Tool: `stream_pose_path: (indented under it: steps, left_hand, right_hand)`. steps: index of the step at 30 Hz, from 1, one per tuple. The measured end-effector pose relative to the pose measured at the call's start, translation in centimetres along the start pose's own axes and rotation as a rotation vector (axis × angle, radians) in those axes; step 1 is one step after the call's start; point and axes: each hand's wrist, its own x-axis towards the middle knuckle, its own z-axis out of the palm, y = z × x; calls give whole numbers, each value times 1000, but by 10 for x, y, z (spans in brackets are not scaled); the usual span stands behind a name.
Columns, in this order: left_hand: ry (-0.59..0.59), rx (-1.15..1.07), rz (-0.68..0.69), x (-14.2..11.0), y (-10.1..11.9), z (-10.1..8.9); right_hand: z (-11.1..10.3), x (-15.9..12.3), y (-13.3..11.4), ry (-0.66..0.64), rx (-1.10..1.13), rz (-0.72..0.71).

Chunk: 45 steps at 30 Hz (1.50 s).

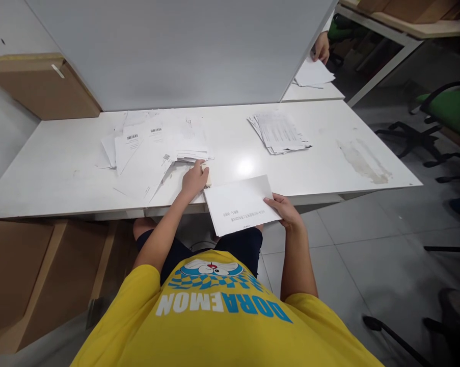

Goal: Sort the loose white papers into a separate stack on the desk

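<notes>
My right hand [286, 209] pinches the right edge of a white envelope [239, 204] that lies half over the front edge of the white table [329, 168]. My left hand [195, 179] is closed around a small pale object [206, 178] at the envelope's upper left corner; I cannot make out what it is. Just beyond my left hand lies a loose heap of white envelopes and papers with barcodes [149, 148].
A stack of printed sheets [278, 132] lies at the table's right middle. A grey partition [184, 51] stands behind. Another person's hand [322, 48] rests on papers [313, 75] past it. Cardboard boxes [42, 84] sit left, green chairs [449, 109] right.
</notes>
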Motion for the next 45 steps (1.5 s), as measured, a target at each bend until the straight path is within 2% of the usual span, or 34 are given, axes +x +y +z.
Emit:
stream_pose_path:
  steps: [6,15,21,26,29,32,34,35,38,40,42,45]
  left_hand:
    - [32,-6,-5,0,-3,5]
    - [17,-28,9,2,-7,6]
    - [-26,22,47,-1,-7,6]
    - [-98,147,137,-5,-2,1]
    - [-106,114,171,-6,-3,-3]
    - [-82,6,139,-4,-7,-6]
    - [-24,-38,107,-2,-10,-4]
    - [11,-58,93,-2,-12,-3]
    - [62,-115,81,1,-15,1]
    - [66,-126,93,3,-16,2]
    - [61,-127,102,4,-17,2]
    - [64,-135,96,6,-19,0]
  right_hand:
    - [0,1,0,6,-19,-5]
    - [5,-2,-3,56,-6,-8]
    - [9,-5,-3,92,-7,5]
    - [16,-3,4,150,-3,-51]
    - [19,-5,4,167,-7,-54]
    - [10,-10,-1,169,-35,-52]
    - [-4,-12,-6,252,-9,-102]
    - [-13,-10,-9,336,35,-166]
    - [-34,13,-24,653,249,-495]
    - [-38,43,-36,779,347,-666]
    - [-35,80,-52,831,370,-680]
    - [-24,136,-77,856,307,-553]
